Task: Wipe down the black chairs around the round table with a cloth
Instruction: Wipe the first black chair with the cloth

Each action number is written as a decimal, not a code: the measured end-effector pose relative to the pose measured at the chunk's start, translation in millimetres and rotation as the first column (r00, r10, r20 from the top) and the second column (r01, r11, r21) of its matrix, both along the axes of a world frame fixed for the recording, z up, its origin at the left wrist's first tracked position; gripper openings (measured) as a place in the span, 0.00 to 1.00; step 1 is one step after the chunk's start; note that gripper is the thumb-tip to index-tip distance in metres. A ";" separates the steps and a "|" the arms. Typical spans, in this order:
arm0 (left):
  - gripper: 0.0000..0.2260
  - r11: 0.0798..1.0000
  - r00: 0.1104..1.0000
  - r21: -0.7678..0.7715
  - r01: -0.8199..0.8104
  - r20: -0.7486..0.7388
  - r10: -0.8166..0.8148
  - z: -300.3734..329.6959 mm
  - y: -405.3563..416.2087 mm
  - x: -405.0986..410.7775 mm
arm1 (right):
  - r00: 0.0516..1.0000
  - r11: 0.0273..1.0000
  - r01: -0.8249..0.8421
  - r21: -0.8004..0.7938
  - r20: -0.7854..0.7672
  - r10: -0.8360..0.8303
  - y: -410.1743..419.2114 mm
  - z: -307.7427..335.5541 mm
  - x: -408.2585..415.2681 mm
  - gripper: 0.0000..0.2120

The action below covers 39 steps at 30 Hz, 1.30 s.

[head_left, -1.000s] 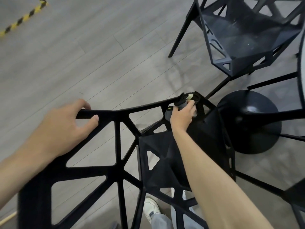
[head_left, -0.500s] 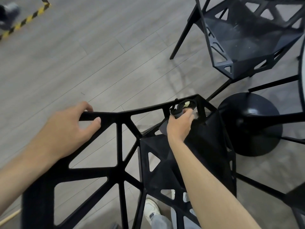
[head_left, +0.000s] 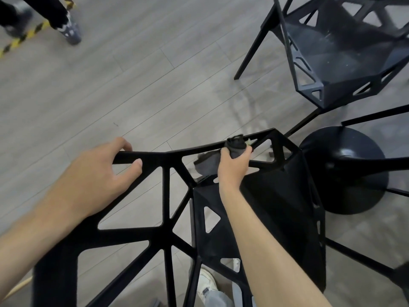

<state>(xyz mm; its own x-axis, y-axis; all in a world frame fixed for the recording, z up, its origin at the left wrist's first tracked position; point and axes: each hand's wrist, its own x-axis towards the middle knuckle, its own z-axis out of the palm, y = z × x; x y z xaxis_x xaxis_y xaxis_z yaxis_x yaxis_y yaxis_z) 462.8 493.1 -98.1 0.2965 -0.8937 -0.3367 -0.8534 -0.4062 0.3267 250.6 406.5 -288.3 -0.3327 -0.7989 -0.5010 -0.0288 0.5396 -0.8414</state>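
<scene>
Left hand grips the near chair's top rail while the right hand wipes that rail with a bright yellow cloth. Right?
Not quite. In the head view the cloth is dark grey, not bright yellow. The rest stands: the left hand grips the near chair's top rail, and the right hand wipes it with the cloth.

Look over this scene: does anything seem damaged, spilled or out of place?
Nothing stands out. The left hand grips the near chair by its top rail, the right hand holds the cloth against that rail, and the far chair stands upright.
</scene>
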 end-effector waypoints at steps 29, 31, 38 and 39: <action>0.08 1.000 1.000 0.019 -0.005 -0.003 0.005 1.7 -0.4 -0.6 | 0.811 0.755 -0.577 -0.310 -0.320 0.489 63.2 19.8 60.1 0.14; 0.08 1.000 1.000 0.021 0.002 -0.003 -0.002 1.8 -0.7 -0.9 | 0.778 0.756 -0.615 -0.222 -0.327 0.537 77.9 0.1 60.0 0.14; 0.10 1.000 1.000 0.011 -0.014 -0.007 0.014 2.5 -0.6 -1.7 | 0.266 0.439 -0.860 0.259 -0.507 0.820 101.0 -61.2 4.2 0.20; 0.10 1.000 1.000 0.013 -0.016 -0.004 0.016 2.5 -0.4 -1.0 | 0.209 0.402 -0.873 0.276 -0.532 0.821 96.9 -59.2 -0.2 0.20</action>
<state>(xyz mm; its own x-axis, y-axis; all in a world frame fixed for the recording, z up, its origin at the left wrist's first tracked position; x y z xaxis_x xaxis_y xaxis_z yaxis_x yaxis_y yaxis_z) 461.8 492.6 -95.6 0.3094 -0.8845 -0.3492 -0.8452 -0.4240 0.3253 250.4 503.4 -347.5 0.4069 -0.7978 -0.4449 -0.8479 -0.1485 -0.5090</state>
